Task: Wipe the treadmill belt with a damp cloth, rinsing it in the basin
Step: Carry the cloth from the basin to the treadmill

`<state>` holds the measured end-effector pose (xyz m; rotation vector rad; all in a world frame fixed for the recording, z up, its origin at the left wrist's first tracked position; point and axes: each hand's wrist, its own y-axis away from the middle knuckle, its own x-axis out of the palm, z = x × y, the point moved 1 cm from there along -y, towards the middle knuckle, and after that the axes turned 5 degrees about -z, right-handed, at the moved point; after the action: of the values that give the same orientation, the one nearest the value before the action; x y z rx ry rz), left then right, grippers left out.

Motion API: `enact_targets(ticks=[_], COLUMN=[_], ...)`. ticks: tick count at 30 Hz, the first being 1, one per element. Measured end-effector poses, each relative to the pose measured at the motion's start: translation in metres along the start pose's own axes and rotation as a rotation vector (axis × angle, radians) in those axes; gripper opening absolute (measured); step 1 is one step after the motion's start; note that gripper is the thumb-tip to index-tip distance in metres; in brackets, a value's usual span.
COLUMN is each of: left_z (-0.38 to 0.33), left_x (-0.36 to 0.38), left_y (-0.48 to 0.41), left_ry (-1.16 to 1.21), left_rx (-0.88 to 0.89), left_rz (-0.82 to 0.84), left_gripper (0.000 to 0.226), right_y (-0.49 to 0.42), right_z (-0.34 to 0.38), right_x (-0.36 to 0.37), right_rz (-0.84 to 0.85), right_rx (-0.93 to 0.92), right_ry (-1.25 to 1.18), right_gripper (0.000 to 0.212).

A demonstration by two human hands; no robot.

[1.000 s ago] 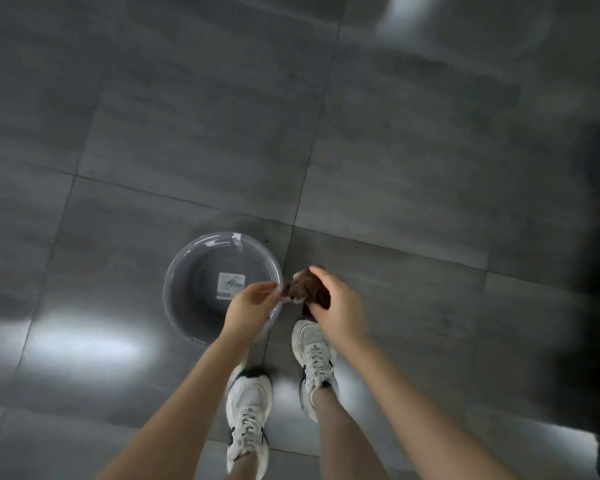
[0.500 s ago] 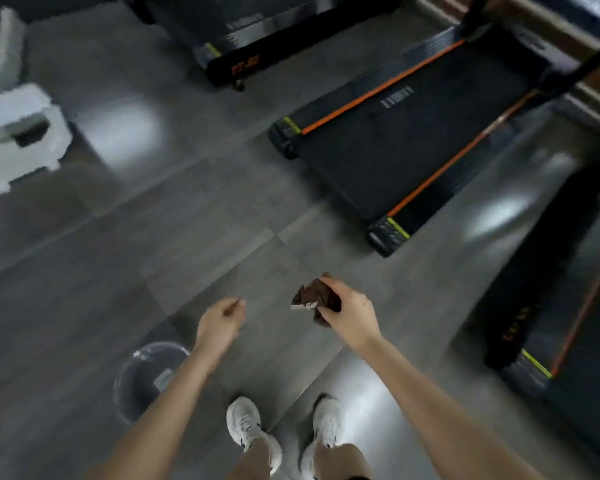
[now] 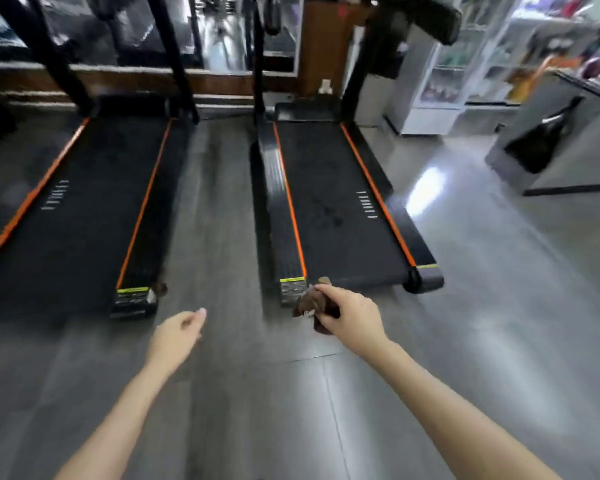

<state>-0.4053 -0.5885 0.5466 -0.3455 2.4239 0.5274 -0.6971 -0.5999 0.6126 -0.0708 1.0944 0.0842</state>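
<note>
My right hand (image 3: pixel 352 315) grips a bunched brown cloth (image 3: pixel 310 301) just in front of the rear end of a treadmill. That treadmill's black belt (image 3: pixel 329 216) runs away from me between orange side strips and shows a few dark spots near its middle. My left hand (image 3: pixel 177 336) hangs empty over the floor with its fingers loosely curled, to the left of the cloth. The basin is out of view.
A second treadmill (image 3: pixel 73 216) lies parallel on the left, with a strip of grey tiled floor (image 3: pixel 215 209) between the two. Black uprights rise at the far ends. A white glass-door cabinet (image 3: pixel 437 81) and a grey counter (image 3: pixel 548 133) stand at the right.
My view has lifted from the basin at my feet to the treadmills ahead. My left hand let go of the cloth and dropped aside; my right hand keeps it.
</note>
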Motion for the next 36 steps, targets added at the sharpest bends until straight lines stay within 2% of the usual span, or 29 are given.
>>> enact_targets(ticks=[5,10,21,27,31,36], left_z=[-0.127,-0.234,-0.456,-0.576,-0.651,-0.732], left_x=[0.128,0.25,0.515,0.657,0.743,0.81], left_y=[-0.007,-0.031,-0.132,-0.168,-0.191,-0.219], left_ry=[-0.061,-0.109,-0.324,-0.37,-0.366,-0.348], left_rx=[0.128,0.237,0.374,0.396,0.381,0.262], left_rz=[0.137,0.282,0.56,0.588,0.539,0.409], left_gripper=[0.043,0.039,0.037,0.039,0.038,0.034], right_y=[-0.007,-0.041,-0.176,-0.259,-0.334,-0.446], right_z=[-0.149,-0.275,-0.504,-0.65,-0.751,-0.853], right_x=[-0.083,-0.127,-0.221,-0.283,-0.333,-0.391], right_rz=[-0.109,-0.196,-0.309,-0.312,-0.219,-0.071], right_rx=[0.236,0.441,0.72,0.711,0.58,0.405], right_ry=[0.033,-0.034,-0.134,-0.131,-0.062,-0.027], right_gripper=[0.048,0.045,0.041,0.043,0.04,0.039])
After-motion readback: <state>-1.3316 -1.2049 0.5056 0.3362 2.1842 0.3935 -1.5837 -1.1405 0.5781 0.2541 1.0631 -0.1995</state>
